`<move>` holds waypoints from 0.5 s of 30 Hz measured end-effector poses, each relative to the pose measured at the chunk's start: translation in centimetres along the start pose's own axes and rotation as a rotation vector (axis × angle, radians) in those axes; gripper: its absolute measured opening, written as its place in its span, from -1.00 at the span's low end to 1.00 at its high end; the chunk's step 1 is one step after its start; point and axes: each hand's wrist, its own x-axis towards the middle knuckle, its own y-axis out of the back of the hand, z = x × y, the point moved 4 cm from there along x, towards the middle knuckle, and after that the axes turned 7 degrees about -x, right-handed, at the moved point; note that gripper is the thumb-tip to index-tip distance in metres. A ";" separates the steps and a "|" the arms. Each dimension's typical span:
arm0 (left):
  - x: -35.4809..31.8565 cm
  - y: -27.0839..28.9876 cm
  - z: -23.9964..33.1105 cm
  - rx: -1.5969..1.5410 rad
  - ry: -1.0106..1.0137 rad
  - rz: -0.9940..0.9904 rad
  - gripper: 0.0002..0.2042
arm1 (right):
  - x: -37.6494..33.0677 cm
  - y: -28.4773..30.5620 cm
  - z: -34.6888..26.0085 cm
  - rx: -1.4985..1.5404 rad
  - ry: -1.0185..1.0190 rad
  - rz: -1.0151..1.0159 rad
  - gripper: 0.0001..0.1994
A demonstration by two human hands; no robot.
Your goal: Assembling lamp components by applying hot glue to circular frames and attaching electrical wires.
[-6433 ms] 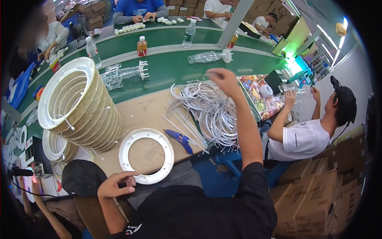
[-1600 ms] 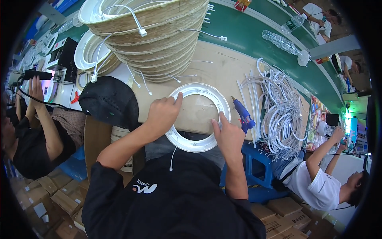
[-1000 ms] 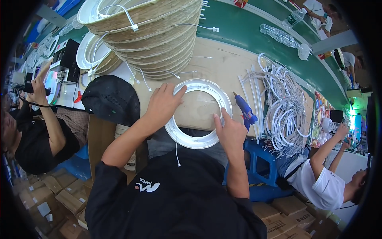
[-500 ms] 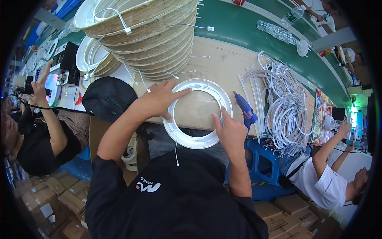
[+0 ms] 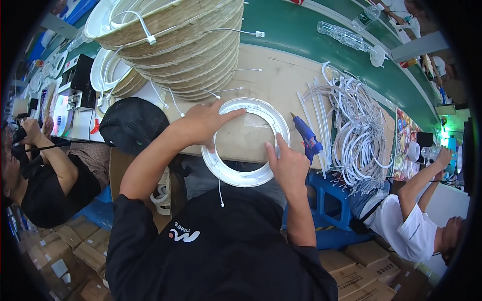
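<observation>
1. The left hand (image 5: 201, 123) lies palm down over the upper left of the white ring (image 5: 243, 179), fingers spread. Its index finger stretches rightward along the top of the rim, while the thumb points down by the left inner edge. It touches the ring, but whether it truly grips cannot be told.
2. The left forearm slants up from the lower left, with the elbow held out from the body.
3. The right hand (image 5: 291, 165) grasps the ring's right side between thumb and index finger: the index points up along the rim, the thumb sits at the inner edge, and the other fingers curl under.
4. The right forearm rises almost straight up from below, the elbow nearer the body than the left one.
5. The ring's upper part is over the bench (image 5: 273, 70) and its lower part reaches past the near edge, above the lap. A thin white wire (image 5: 220, 193) hangs from its lower left.
6. A blue glue gun (image 5: 307, 135) lies just right of the ring, near a heap of curved white tubes (image 5: 356, 135).
7. A tall stack of shades (image 5: 175, 55) stands beyond the left hand; a black cap (image 5: 134, 125) is left of it.
</observation>
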 end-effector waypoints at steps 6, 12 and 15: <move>-0.1 0.0 -0.2 -0.062 0.010 0.015 0.31 | 0.0 0.1 0.0 -0.013 0.009 -0.011 -0.57; 0.3 -0.2 -0.3 -0.046 0.024 -0.025 0.32 | -0.5 0.5 0.2 0.095 0.027 0.087 -0.66; 0.2 -0.4 -1.0 -0.058 -0.014 0.020 0.32 | -2.7 0.9 1.3 0.381 -0.008 0.263 -0.79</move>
